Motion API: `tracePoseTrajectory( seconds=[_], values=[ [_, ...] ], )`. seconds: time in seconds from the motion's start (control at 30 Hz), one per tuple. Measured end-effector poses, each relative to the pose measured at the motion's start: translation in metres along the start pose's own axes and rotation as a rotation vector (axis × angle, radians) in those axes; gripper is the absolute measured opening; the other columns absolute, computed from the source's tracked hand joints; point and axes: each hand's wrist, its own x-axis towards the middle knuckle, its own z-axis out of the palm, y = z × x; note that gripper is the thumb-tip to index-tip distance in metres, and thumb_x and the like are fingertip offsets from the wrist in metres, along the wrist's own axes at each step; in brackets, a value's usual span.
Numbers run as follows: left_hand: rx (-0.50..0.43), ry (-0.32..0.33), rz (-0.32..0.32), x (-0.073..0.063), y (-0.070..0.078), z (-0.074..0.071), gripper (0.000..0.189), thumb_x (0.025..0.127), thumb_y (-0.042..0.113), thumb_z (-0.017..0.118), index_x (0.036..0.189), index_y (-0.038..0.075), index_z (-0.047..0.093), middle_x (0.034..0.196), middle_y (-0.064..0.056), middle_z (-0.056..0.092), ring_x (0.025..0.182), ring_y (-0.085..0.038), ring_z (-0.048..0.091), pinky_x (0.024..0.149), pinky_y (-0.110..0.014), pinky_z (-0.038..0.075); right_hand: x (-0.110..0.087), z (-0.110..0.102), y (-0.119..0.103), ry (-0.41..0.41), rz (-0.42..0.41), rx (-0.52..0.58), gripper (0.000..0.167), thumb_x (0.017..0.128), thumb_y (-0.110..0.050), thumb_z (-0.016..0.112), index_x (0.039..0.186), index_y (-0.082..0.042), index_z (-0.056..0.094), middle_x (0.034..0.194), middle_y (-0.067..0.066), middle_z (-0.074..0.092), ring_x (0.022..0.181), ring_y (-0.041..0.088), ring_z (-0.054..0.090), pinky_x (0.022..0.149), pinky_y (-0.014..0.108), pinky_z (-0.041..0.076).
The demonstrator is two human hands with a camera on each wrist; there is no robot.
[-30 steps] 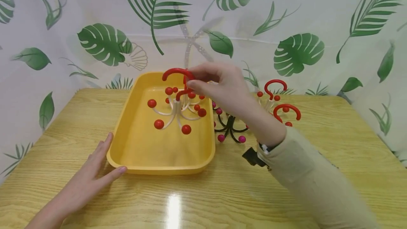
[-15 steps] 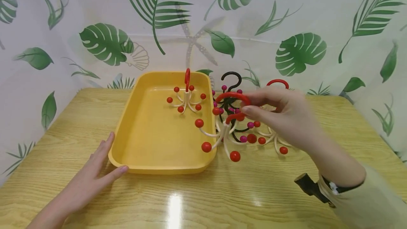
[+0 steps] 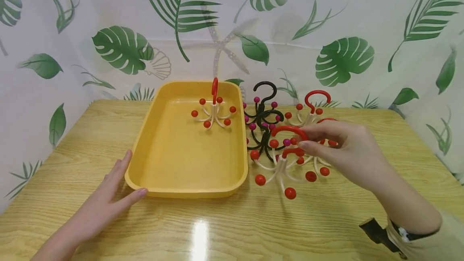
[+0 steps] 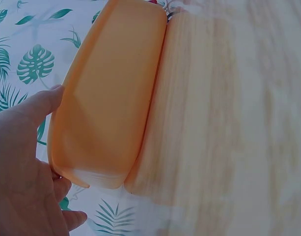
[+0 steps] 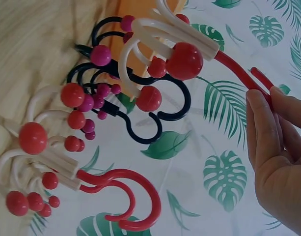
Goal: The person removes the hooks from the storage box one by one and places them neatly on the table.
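Observation:
My right hand pinches the red hook of a multi-arm hanger with white arms and red ball tips. The hanger is upright in front of the black hangers, right of the yellow tray. In the right wrist view, thumb and fingertips meet on the hook of this hanger. My left hand rests spread at the tray's near left corner, thumb along the front rim. The left wrist view shows its fingers against the tray wall. A like red-and-white hanger stands inside the tray, back right.
Two black hangers with magenta balls, one behind the other, stand by the tray's right side. Two more red-and-white hangers, a rear one and a front one partly behind my hand, stand further right. A leaf-patterned cloth hangs behind.
My right hand has carried the hanger from over the tray, to the right and down, across the tray's right rim. The left hand stays at the tray corner.

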Motion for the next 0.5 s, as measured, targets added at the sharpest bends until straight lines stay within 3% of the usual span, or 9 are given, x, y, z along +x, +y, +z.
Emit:
tracePoseTrajectory(
  seconds=[0.17, 0.37, 0.5],
  values=[
    [0.003, 0.006, 0.017, -0.001, 0.0, 0.0, 0.089, 0.094, 0.041, 0.059, 0.152, 0.033, -0.007, 0.159, -0.008, -0.004, 0.143, -0.037, -0.008, 0.106, -0.067, -0.003, -0.005, 0.004, 0.007, -0.04, 0.062, 0.025, 0.027, 0.086, -0.024, 0.072, 0.109, -0.009, 0.071, 0.097, 0.004, 0.071, 0.075, 0.007, 0.068, 0.051, 0.026, 0.052],
    [0.003, 0.006, 0.011, -0.001, 0.001, 0.0, 0.089, 0.093, 0.042, 0.059, 0.152, 0.034, -0.007, 0.159, -0.008, -0.004, 0.143, -0.038, -0.008, 0.104, -0.07, -0.002, -0.006, 0.013, 0.011, -0.066, 0.055, 0.064, 0.025, 0.086, -0.021, 0.072, 0.108, -0.008, 0.071, 0.092, 0.004, 0.071, 0.071, 0.009, 0.068, 0.05, 0.029, 0.053],
    [0.006, 0.003, 0.001, 0.0, 0.0, 0.0, 0.089, 0.093, 0.043, 0.059, 0.152, 0.034, -0.008, 0.159, -0.007, -0.004, 0.143, -0.039, -0.008, 0.103, -0.072, 0.0, -0.005, 0.019, 0.014, -0.075, 0.045, 0.054, 0.022, 0.086, -0.017, 0.073, 0.105, -0.007, 0.071, 0.09, 0.002, 0.071, 0.076, 0.009, 0.068, 0.056, 0.027, 0.055]
  ],
)
